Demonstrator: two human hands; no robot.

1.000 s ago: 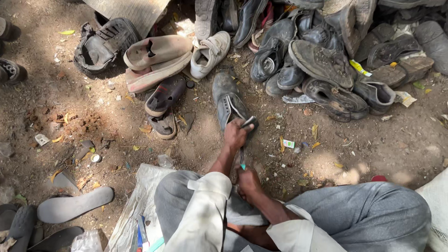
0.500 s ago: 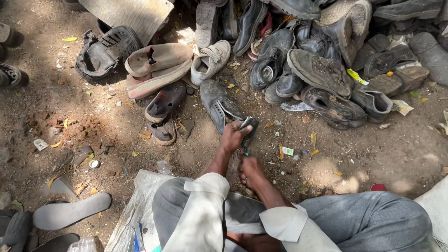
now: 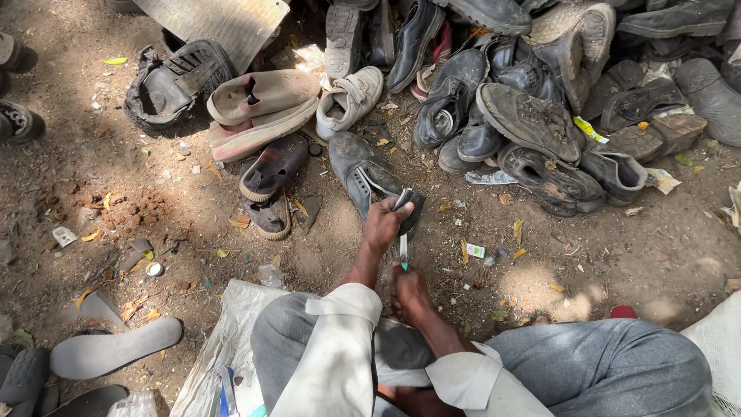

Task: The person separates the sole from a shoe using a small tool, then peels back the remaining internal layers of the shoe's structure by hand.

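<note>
The left hand (image 3: 384, 224) grips the heel of the dark shoe (image 3: 363, 176), whose long axis runs away up-left from its fingers, while the right hand (image 3: 409, 284), nearer the body, clenches a thin blade (image 3: 403, 249) pointing up at that heel.

Left hand (image 3: 384, 224) covers heel end of grey shoe (image 3: 363, 176); what its fingers pinch there too small to tell. Tool (image 3: 404, 249) mostly hidden in right hand (image 3: 411, 291); only thin blade shows, kind unclear. Shoe pile (image 3: 540, 116) cut off by top and right edges. Insole (image 3: 112, 351) at lower left whole, dark soles (image 3: 23, 378) beside it cropped by left and bottom edges. Person's legs (image 3: 540, 374) cut by bottom edge.
</note>
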